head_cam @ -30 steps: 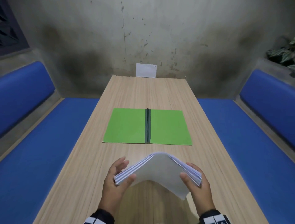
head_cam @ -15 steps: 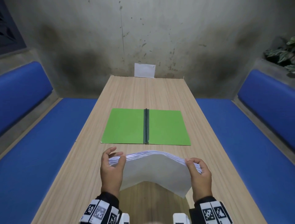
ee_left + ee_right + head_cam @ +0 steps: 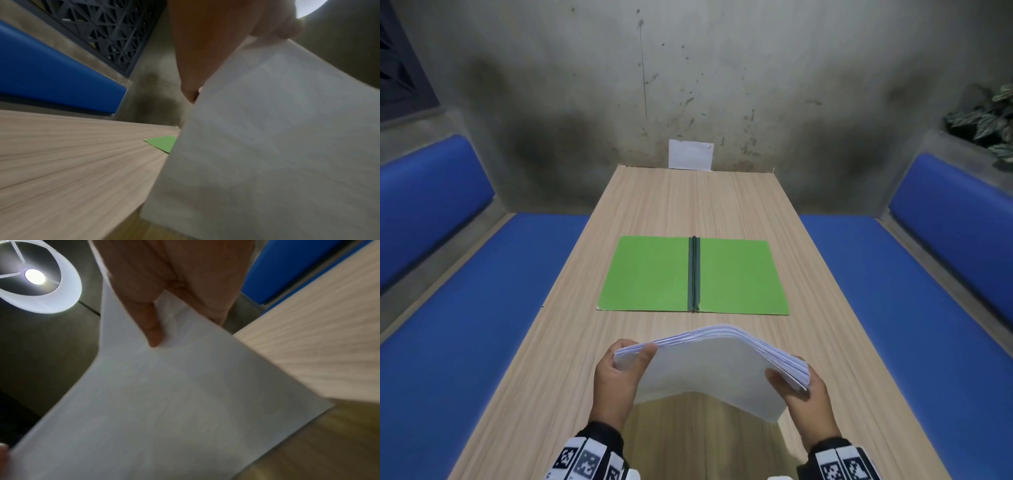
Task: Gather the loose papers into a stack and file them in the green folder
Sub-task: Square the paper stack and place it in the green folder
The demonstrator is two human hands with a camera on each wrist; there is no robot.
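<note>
A stack of white papers arches upward above the near end of the wooden table. My left hand pinches its left edge, thumb on the near face. My right hand grips its right edge. The green folder lies open and flat in the middle of the table, just beyond the stack, its dark spine running away from me. In the left wrist view the papers fill the right side and a corner of the folder shows. The right wrist view shows my thumb on the papers.
Blue padded benches run along both sides of the table. A white sheet leans on the grey wall at the far end. A plant sits at the upper right. A ceiling lamp appears in the right wrist view.
The stack flattened half a second ago and has arched up again. Both hands have shifted slightly but keep hold of the paper edges.
</note>
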